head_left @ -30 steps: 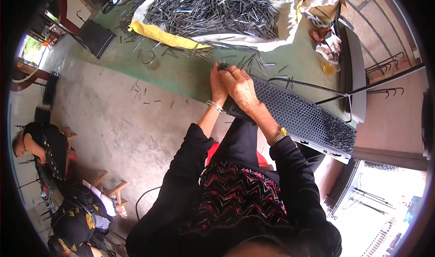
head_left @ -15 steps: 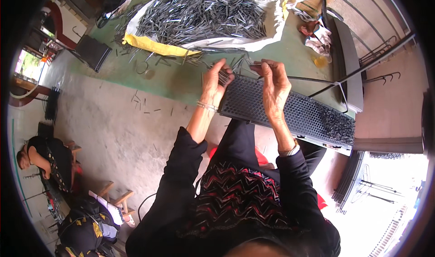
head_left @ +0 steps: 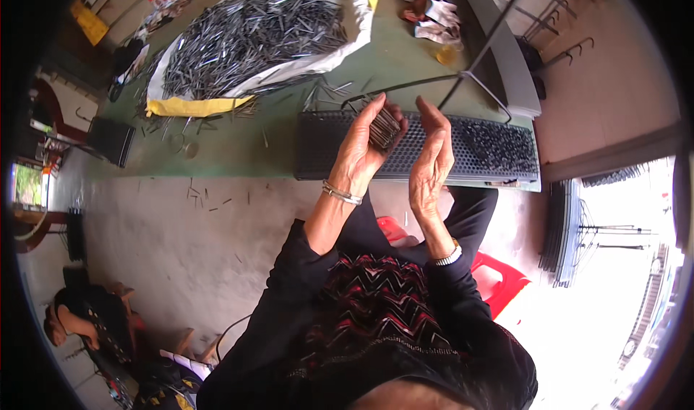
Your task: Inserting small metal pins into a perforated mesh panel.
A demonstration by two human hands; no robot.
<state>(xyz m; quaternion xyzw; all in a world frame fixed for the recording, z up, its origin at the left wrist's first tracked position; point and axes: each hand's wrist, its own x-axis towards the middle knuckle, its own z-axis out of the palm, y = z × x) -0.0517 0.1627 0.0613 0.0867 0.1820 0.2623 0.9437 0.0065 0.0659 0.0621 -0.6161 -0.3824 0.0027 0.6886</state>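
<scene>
In my left hand (head_left: 357, 150) sits a bundle of thin dark metal pins (head_left: 384, 129), fingers closed around it. My right hand (head_left: 432, 163) faces the bundle with its fingers stretched out and flat, a small gap between them; nothing shows in its grasp. Both hands are above a long black perforated plate (head_left: 322, 146). The plate's right-hand part (head_left: 499, 144) is covered with many small dark pieces standing in its holes, while bare holes show towards the left.
A large heap of similar metal pins (head_left: 253, 41) lies on a white and yellow sack (head_left: 202, 106) upon the green table (head_left: 238, 150). Thin black rods (head_left: 463, 74) cross behind the plate. Cloth gloves (head_left: 439, 23) rest farther back. Another person (head_left: 87, 323) sits at far left.
My right hand has gone from a pinch to flat, straight fingers and come closer to the left. The bundle stays in my left hand. The view has turned, so the plate looks more level.
</scene>
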